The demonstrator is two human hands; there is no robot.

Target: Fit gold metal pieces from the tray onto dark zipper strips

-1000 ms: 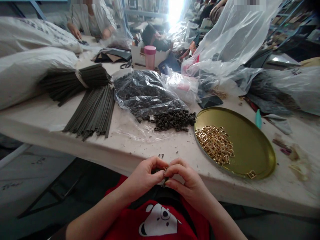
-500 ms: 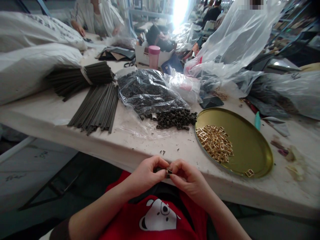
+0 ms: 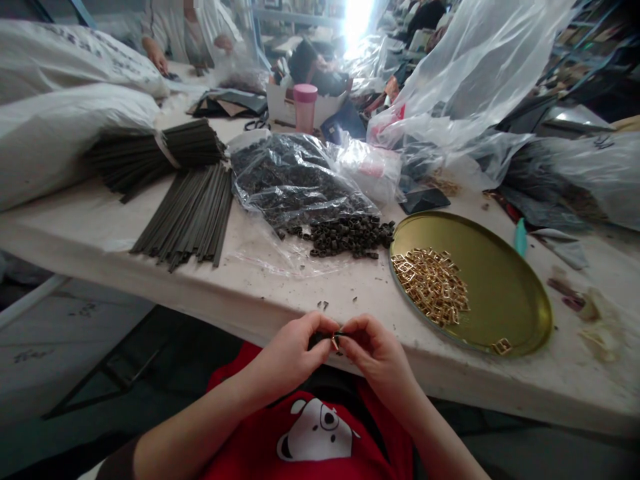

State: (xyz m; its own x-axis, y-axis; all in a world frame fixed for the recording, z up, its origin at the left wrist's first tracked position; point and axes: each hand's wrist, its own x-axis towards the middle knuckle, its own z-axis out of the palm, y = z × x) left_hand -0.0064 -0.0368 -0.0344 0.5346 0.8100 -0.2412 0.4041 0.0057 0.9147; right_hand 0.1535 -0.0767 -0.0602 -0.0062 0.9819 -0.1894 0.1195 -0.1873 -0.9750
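Note:
Close to the table's front edge, my left hand (image 3: 300, 343) and my right hand (image 3: 373, 343) meet with fingertips pinched together. Between them is a small gold rectangular buckle (image 3: 335, 343) with a dark strip (image 3: 341, 333) at it. The fingers cover most of both pieces, so how they fit together is hidden. Ahead of my hands lies a heap of short dark loops (image 3: 345, 237), spilling from a clear plastic bag (image 3: 300, 180). To the right, a round gold-coloured tray (image 3: 500, 287) carries a pile of gold buckles (image 3: 433, 287), with a few near its front rim.
Long dark strips (image 3: 187, 217) lie fanned at the left, below a tied bundle (image 3: 160, 157). White sacks (image 3: 65, 127) stand further left. Behind are a pink-lidded jar (image 3: 305, 110), a dark phone-like slab (image 3: 425, 200) and plastic bags (image 3: 465, 87). A person (image 3: 193, 40) sits across the table.
My fingers have shifted slightly around the small pieces, and the gold buckle now shows more between the fingertips. The view has moved a little. Across the table, the person's hand has risen.

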